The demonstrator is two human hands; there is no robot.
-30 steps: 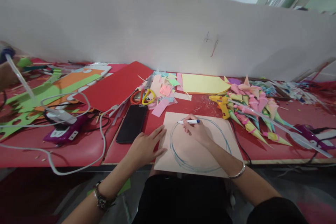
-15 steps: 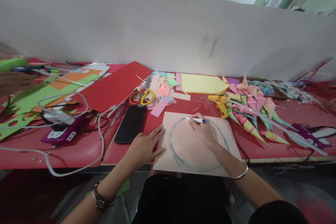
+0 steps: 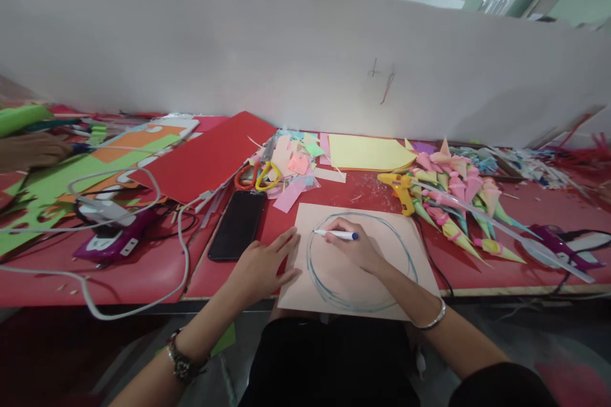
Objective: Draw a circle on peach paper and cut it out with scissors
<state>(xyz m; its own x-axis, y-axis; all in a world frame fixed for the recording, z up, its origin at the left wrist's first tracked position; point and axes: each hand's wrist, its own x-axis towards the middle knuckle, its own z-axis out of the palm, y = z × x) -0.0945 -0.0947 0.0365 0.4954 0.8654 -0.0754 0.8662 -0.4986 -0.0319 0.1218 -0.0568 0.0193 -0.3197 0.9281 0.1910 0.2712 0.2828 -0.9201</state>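
A pale pink sheet of paper point(image 3: 353, 267) lies at the front edge of the red table, with a large blue circle of several overlapping lines drawn on it. My right hand point(image 3: 356, 247) grips a white marker point(image 3: 329, 233) with a blue end; its tip touches the paper at the circle's upper left. Fingers spread, my left hand point(image 3: 265, 266) rests on the sheet's left edge and holds nothing. A black phone point(image 3: 237, 226) lies just left of the sheet.
Scissors point(image 3: 268, 177) and paper scraps lie behind the phone. A yellow glue gun point(image 3: 401, 191) and several paper cones point(image 3: 458, 187) are at the right. Red card point(image 3: 210, 156), cables and a purple power strip point(image 3: 112, 241) are left. Another person's hand point(image 3: 35, 149) is far left.
My right hand has moved left and slightly toward me with the marker, along the circle's upper left. My left hand has stayed put. The other person's hand has moved slightly right.
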